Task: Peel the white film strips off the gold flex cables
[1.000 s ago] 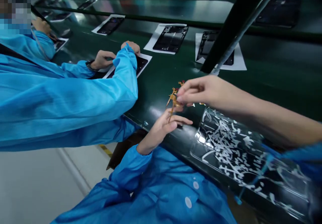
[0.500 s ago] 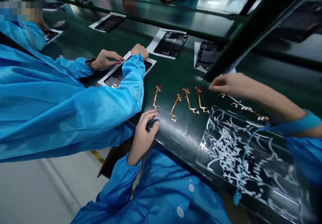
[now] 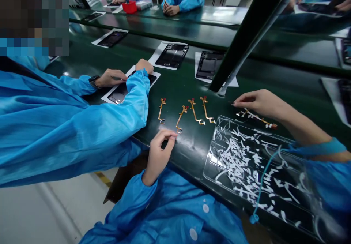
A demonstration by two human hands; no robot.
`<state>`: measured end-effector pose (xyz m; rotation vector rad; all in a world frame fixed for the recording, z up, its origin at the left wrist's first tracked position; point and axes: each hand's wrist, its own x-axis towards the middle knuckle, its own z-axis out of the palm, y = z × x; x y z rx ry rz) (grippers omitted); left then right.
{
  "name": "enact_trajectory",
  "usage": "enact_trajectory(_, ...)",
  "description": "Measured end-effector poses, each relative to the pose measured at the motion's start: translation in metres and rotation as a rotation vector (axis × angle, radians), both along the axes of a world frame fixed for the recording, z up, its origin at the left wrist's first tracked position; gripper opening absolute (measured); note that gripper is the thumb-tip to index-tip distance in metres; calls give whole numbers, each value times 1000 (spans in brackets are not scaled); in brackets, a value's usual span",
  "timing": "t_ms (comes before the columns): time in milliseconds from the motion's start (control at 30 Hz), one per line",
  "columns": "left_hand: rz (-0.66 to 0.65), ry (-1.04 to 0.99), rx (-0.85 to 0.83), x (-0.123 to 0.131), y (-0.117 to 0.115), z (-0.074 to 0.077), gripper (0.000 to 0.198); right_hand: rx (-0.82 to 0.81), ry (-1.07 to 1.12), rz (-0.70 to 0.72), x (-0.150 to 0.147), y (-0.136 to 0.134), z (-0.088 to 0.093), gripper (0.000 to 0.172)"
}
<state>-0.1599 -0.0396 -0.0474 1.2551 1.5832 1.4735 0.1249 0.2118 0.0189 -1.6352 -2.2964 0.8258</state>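
Note:
My left hand [image 3: 160, 152] is over the table's front edge, thumb and index fingertips pinched together. Its fingertips are right by the lower end of an orange flex cable [image 3: 181, 119]; whether they touch it or hold anything is unclear. Three more flex cables lie close by: one on the left [image 3: 161, 110], two on the right [image 3: 196, 112] [image 3: 207, 110]. My right hand [image 3: 257, 103] is closed in a pinch, with a tiny dark tip showing at its fingers that I cannot identify. Just below it lies another flex cable [image 3: 256, 117] with white pieces on it.
A clear plastic tray [image 3: 207, 169] strewn with white strips stands at the front right. A slanted dark post [image 3: 241, 35] rises behind the cables. Device panels on white sheets [image 3: 172, 55] [image 3: 210, 64] lie further back. A co-worker's sleeve [image 3: 128, 114] reaches in from the left.
My left hand's fingers have come together and moved right, from the left cable's end to that of the cable beside it. My right hand stays pinched near the right-hand cable. The view has shifted.

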Motion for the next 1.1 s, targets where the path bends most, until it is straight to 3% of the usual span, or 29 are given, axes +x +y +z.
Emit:
enact_trajectory(133, -146, 15, 3, 23, 7, 10, 16, 193, 93, -99, 23, -46, 46, 23)
enact_trajectory(233, -245, 51, 54, 46, 13, 28, 17, 385, 296, -171, 33, -97, 80, 22)
enact_trajectory(300, -307, 69, 101, 62, 14, 42, 17, 426, 395, -200, 35, -130, 93, 20)
enact_trajectory(400, -371, 91, 186, 83, 12, 59, 17, 378, 476, -241, 39, -165, 95, 20)
enact_trajectory(533, -496, 147, 168, 103, 15, 64, 19, 279, 586, -289, 52, -186, 85, 18)
enact_trajectory(700, -661, 199, 112, 126, 33, 68, 28, 390, 567, -378, 83, -185, 91, 14)
enact_trajectory(833, -699, 210, 126, 146, 54, 77, 27, 370, 563, -377, 106, -156, 92, 12)
enact_trajectory(967, -730, 249, 99, 155, 78, 83, 24, 223, 496, -283, 118, -120, 72, 16)
enact_trajectory(1100, -714, 265, 33, 158, 105, 86, 19, 192, 531, -310, 119, -103, 48, 23)
